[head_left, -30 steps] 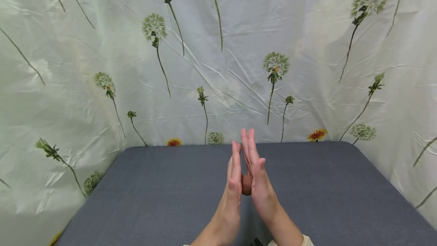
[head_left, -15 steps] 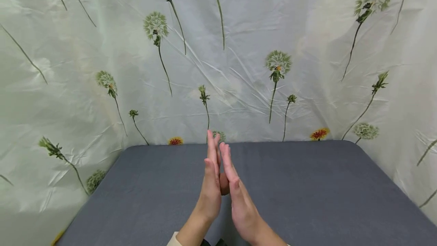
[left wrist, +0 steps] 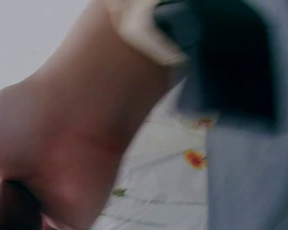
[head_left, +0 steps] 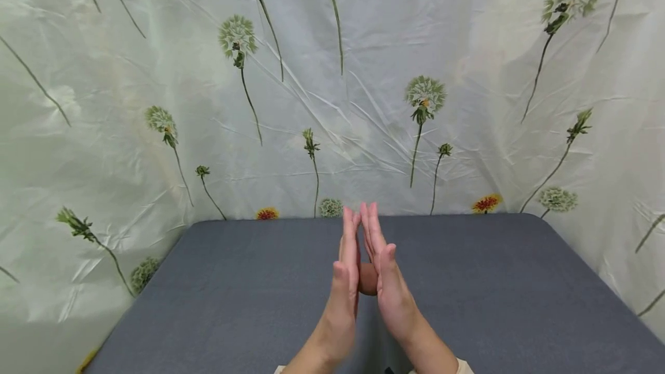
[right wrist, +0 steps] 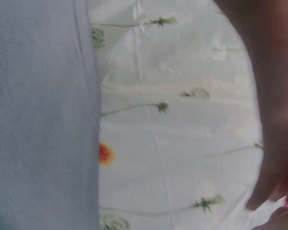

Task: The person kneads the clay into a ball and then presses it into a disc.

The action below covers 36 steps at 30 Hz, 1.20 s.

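Note:
A smooth brown ball point(head_left: 368, 279), its material unclear, sits between my two facing palms above the grey table. My left hand point(head_left: 342, 293) presses on it from the left with straight fingers pointing up and away. From the right, my right hand point(head_left: 391, 287) lies flat against it, fingers also straight and thumb upright. The fingertips of both hands lean towards each other, nearly level. Below the palms the ball's lower side shows. In the left wrist view, part of the dark ball point(left wrist: 17, 206) appears under the palm; the right wrist view catches mostly the side of the right hand point(right wrist: 278, 120).
A grey cloth-covered table point(head_left: 249, 293) spreads under the hands. Behind it and along both sides hangs a pale, wrinkled curtain point(head_left: 353, 103) printed with dandelions and orange flowers.
The palms have slid back and forth against each other with the ball between them. Both hands swung left with the left one ahead, then came back right to nearly level.

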Motion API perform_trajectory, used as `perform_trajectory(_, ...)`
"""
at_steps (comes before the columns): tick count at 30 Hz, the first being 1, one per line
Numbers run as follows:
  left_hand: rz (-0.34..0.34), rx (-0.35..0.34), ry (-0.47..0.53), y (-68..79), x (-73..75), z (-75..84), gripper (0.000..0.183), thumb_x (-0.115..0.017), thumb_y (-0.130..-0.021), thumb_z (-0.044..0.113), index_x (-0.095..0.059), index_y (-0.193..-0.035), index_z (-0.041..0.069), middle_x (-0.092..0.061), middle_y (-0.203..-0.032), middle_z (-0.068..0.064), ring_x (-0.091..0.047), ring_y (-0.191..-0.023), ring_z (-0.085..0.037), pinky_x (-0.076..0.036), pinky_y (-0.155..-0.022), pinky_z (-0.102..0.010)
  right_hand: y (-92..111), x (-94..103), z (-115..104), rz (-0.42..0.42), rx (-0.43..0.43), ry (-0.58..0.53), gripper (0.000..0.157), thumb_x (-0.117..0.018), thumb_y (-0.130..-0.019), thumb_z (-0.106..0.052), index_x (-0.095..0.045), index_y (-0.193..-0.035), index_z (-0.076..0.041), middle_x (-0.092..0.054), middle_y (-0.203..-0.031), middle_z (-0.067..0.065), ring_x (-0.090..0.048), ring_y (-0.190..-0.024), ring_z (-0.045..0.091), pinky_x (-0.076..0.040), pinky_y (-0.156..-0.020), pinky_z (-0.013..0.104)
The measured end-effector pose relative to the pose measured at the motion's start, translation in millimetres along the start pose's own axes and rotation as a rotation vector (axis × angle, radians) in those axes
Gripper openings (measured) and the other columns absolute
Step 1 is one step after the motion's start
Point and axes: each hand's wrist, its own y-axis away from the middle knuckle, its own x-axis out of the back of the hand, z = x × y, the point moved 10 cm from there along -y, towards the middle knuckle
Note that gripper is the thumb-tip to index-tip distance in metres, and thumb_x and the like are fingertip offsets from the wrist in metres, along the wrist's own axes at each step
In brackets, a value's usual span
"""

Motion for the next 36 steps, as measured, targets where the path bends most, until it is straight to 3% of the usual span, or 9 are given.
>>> perform_trajectory(5, 0.096, -0.080, 0.010, -4.5, 32.7, 14.8, 0.075, 0.000, -0.106, 0.075, 0.021, -0.169, 0.039, 0.012, -0.182, 0.004, 0.016, -0.168, -0.026, 0.008, -0.128, -0.068, 7.6, -33.8, 7.4, -0.102, 0.045, -0.002, 0.060, 0.002, -0.117, -0.044, 0.010, -0.173, -0.024, 0.008, -0.183, 0.000, 0.011, -0.168, 0.015, -0.002, -0.124, 0.006)
perform_trajectory(8, 0.157, -0.071, 0.023, -8.4, 48.9, 11.8, 0.078, -0.004, -0.106, 0.077, 0.021, -0.169, 0.039, 0.012, -0.182, 0.003, 0.017, -0.168, -0.029, 0.005, -0.132, -0.060, 13.0, -49.8, -0.6, -0.132, 0.140, 0.036, 0.059, -0.002, -0.118, -0.037, 0.007, -0.173, -0.016, 0.009, -0.183, 0.006, 0.016, -0.167, 0.013, 0.004, -0.126, 0.009)
perform_trajectory(10, 0.160, -0.054, 0.036, -10.0, 51.2, 5.6, 0.079, -0.005, -0.106, 0.076, 0.022, -0.169, 0.037, 0.013, -0.182, 0.000, 0.017, -0.168, -0.032, 0.003, -0.132, -0.062, 14.5, -52.7, -9.7, -0.129, 0.193, 0.052, 0.060, -0.004, -0.119, -0.037, 0.005, -0.173, -0.013, 0.009, -0.182, 0.009, 0.019, -0.167, 0.016, 0.006, -0.127, 0.011)
perform_trajectory(13, 0.102, -0.026, 0.066, -11.0, 40.9, -7.2, 0.077, -0.004, -0.108, 0.074, 0.024, -0.169, 0.036, 0.016, -0.181, 0.000, 0.012, -0.169, -0.032, 0.002, -0.133, -0.060, 12.7, -46.0, -24.9, -0.106, 0.240, 0.076, 0.062, -0.004, -0.118, -0.040, 0.002, -0.174, -0.012, 0.007, -0.183, 0.010, 0.020, -0.167, 0.022, 0.010, -0.128, 0.015)
perform_trajectory(17, -0.003, -0.002, 0.099, -8.0, 16.2, -20.3, 0.074, -0.002, -0.109, 0.070, 0.025, -0.168, 0.034, 0.017, -0.181, 0.006, 0.005, -0.169, -0.027, -0.009, -0.135, -0.031, 8.2, -25.8, -33.8, -0.072, 0.257, 0.083, 0.065, -0.001, -0.117, -0.045, 0.004, -0.174, -0.014, 0.005, -0.183, 0.009, 0.014, -0.169, 0.023, 0.008, -0.130, 0.016)
perform_trajectory(23, -0.074, -0.061, 0.056, 0.9, -13.4, -9.7, 0.069, -0.002, -0.112, 0.064, 0.026, -0.168, 0.033, 0.020, -0.180, 0.006, 0.017, -0.168, -0.019, 0.000, -0.132, -0.024, -0.1, 7.6, -15.1, -0.001, 0.128, 0.015, 0.070, -0.003, -0.113, -0.061, 0.009, -0.173, -0.026, 0.007, -0.183, -0.006, 0.008, -0.168, 0.011, -0.014, -0.125, 0.009)
perform_trajectory(26, -0.032, -0.141, 0.015, 0.5, -8.8, 7.7, 0.071, -0.003, -0.111, 0.066, 0.025, -0.168, 0.034, 0.023, -0.179, 0.005, 0.023, -0.166, -0.018, 0.006, -0.134, -0.030, -0.1, 5.3, -4.6, 0.010, 0.084, 0.007, 0.067, -0.002, -0.114, -0.059, 0.009, -0.173, -0.030, 0.007, -0.183, -0.007, 0.010, -0.168, 0.015, -0.010, -0.125, 0.009)
perform_trajectory(31, 0.103, -0.185, -0.012, -3.8, 27.6, 24.9, 0.078, -0.004, -0.106, 0.076, 0.023, -0.168, 0.039, 0.015, -0.181, 0.006, 0.021, -0.167, -0.023, 0.018, -0.124, -0.072, 7.7, -34.1, 5.5, -0.106, 0.074, -0.024, 0.060, -0.001, -0.117, -0.046, 0.013, -0.172, -0.027, 0.012, -0.182, -0.005, 0.014, -0.167, 0.009, -0.001, -0.125, 0.009)
perform_trajectory(36, 0.187, -0.129, 0.014, -7.2, 53.9, 18.8, 0.079, -0.006, -0.104, 0.080, 0.021, -0.168, 0.043, 0.009, -0.182, 0.007, 0.016, -0.169, -0.023, 0.007, -0.131, -0.063, 15.4, -57.5, -6.7, -0.158, 0.163, -0.009, 0.060, -0.005, -0.119, -0.040, 0.008, -0.173, -0.019, 0.014, -0.182, 0.001, 0.020, -0.167, 0.016, 0.005, -0.125, 0.009)
